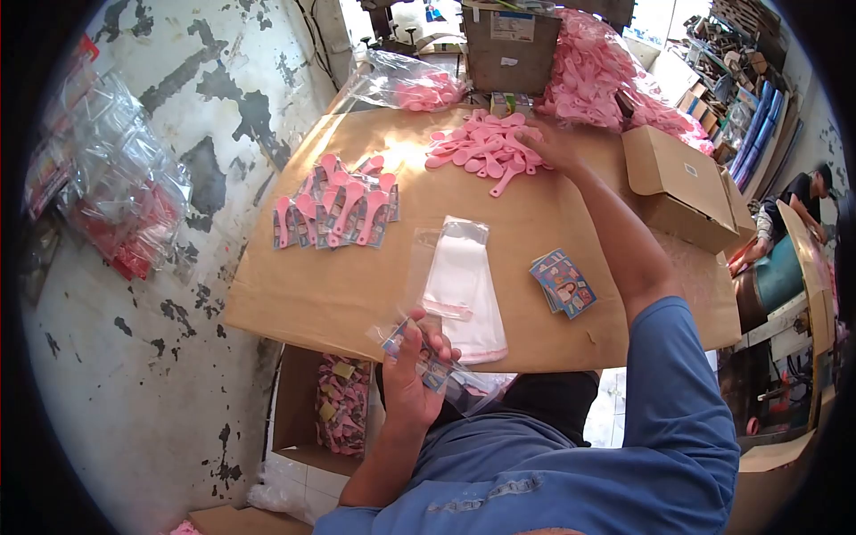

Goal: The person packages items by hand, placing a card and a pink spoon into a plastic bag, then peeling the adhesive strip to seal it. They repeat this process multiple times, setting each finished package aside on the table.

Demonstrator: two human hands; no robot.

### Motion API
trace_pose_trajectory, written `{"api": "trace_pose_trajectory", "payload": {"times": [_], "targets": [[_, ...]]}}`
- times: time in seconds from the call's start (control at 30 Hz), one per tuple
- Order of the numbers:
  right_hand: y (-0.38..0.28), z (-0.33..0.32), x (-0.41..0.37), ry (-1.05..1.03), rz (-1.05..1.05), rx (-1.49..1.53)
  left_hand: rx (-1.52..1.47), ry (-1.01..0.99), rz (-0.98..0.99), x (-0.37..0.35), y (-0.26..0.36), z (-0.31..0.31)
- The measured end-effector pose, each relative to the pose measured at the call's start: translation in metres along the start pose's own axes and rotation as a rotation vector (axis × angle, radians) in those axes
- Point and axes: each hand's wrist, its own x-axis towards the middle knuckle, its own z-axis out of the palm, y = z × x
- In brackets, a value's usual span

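My left hand (417, 366) is closed on a clear plastic bag with a printed card (434, 374) inside, held at the table's near edge. Away at the far side, my right hand (548, 145) touches the right edge of a pile of pink plastic spoons (481, 143), fingers reaching over it. A stack of flat clear bags (464, 290) lies on the table in front of me. To its right is a small stack of printed cards (563, 283). Bagged spoons with cards (334, 203) are heaped at the left.
Brown paper covers the table (357, 294). Beyond it stand a grey bin (508, 49) and a large heap of pink spoons (584, 76). An open cardboard box (682, 183) sits at the right. Below is a carton of packed spoons (341, 406). Another person (794, 209) sits far right.
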Motion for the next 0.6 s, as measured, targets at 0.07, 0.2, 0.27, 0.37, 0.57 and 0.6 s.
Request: {"api": "trace_pose_trajectory", "payload": {"times": [0.07,0.2,0.27,0.37,0.57,0.6], "targets": [[-0.006,0.010,-0.007,-0.021,0.055,-0.074,0.018,0.044,0.018,-0.003,0.005,-0.004],[-0.034,0.012,-0.024,-0.035,0.177,-0.255,-0.001,0.090,0.025,-0.004,0.012,-0.011],[-0.040,0.017,-0.031,-0.017,0.210,-0.304,-0.001,0.089,0.015,-0.002,0.011,-0.014],[-0.053,0.022,-0.053,0.005,0.254,-0.289,-0.001,0.073,-0.006,0.000,0.009,-0.016],[-0.101,-0.023,-0.100,-0.218,0.262,-0.202,0.008,0.067,-0.010,-0.003,0.017,-0.020],[-0.114,-0.038,-0.106,-0.219,0.278,-0.240,0.009,0.068,-0.004,-0.004,0.019,-0.022]]}}
